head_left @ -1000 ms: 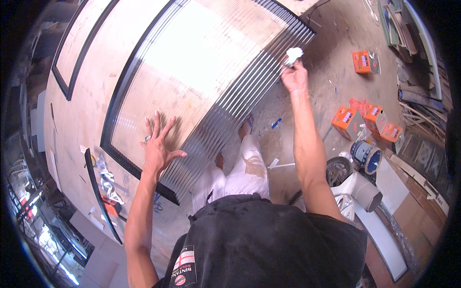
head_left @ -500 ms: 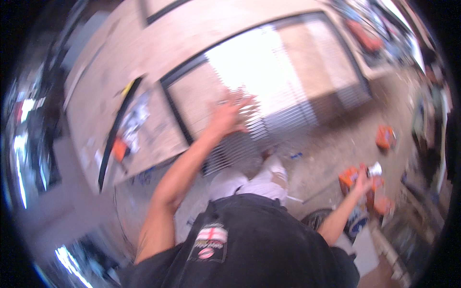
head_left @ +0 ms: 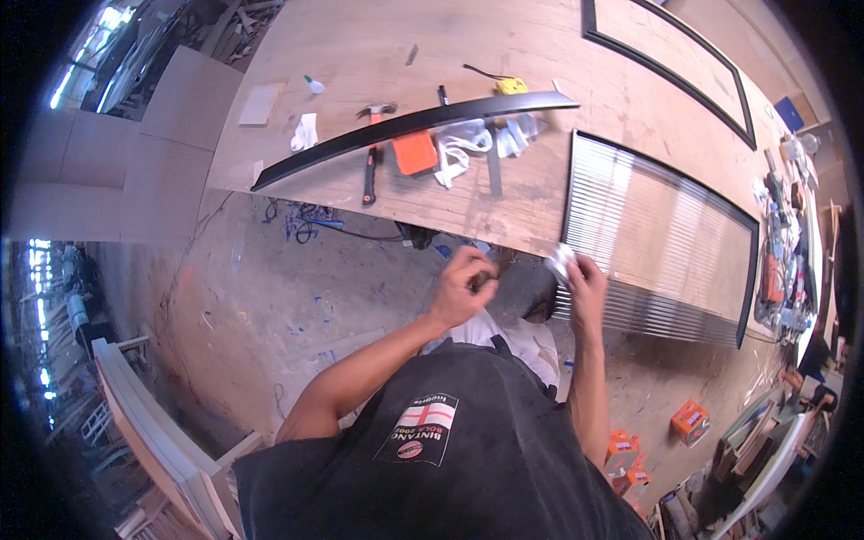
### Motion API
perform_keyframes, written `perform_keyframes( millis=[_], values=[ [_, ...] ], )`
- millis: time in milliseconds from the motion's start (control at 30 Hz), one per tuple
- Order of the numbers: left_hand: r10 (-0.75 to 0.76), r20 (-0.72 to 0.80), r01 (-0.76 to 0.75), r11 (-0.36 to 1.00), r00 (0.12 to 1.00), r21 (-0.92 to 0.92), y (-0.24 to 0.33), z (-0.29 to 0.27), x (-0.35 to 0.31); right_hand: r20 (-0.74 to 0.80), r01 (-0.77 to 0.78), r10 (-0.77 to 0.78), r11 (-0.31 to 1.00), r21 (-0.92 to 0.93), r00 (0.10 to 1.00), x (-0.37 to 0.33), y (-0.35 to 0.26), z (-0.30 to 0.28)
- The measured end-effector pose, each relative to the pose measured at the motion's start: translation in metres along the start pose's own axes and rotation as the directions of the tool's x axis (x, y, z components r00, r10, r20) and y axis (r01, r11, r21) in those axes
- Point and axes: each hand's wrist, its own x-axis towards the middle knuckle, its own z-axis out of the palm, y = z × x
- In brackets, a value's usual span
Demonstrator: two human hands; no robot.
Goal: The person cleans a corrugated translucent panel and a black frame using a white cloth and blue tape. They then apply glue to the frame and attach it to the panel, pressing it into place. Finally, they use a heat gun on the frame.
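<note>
My left hand [head_left: 464,288] is in front of my body, short of the bench's near edge. Its fingers are curled in, and a dark patch between them is too unclear to name. My right hand [head_left: 587,290] pinches a small white object [head_left: 560,260], blurred, beside the near left corner of a black-framed ribbed panel [head_left: 666,243]. This see-through panel lies on the wooden bench [head_left: 531,211], its near part overhanging the edge. A long black strip [head_left: 414,126] lies across the bench to the left.
Around the strip lie a hammer [head_left: 370,166], an orange box [head_left: 415,153], white cloths [head_left: 463,148] and a yellow tape measure [head_left: 511,86]. Another black frame [head_left: 670,67] is at the far right. Orange boxes [head_left: 690,422] stand on the floor; cables [head_left: 310,220] trail under the bench.
The view has swung left. My left hand has come off the ribbed panel and curled. My right hand, with the white object, has moved from above the orange boxes to the bench edge.
</note>
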Motion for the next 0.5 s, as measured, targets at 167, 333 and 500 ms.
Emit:
perform_keyframes(
  millis=[167,333,500],
  values=[
    [-0.43,-0.414,0.373,0.903,0.802,-0.216,-0.044,-0.079,-0.032,0.243,0.476,-0.449,0.533,-0.699,0.86,0.11,-0.017,0.102],
    [-0.724,-0.406,0.471,0.679,0.558,-0.563,-0.1,-0.13,-0.022,0.476,0.613,-0.477,0.182,-0.769,0.739,0.203,-0.095,0.16],
    [-0.668,-0.496,-0.007,0.592,0.554,-0.806,-0.122,-0.165,0.1,0.749,0.746,-0.195,-0.103,-0.658,0.634,0.287,-0.11,0.178]
  ],
)
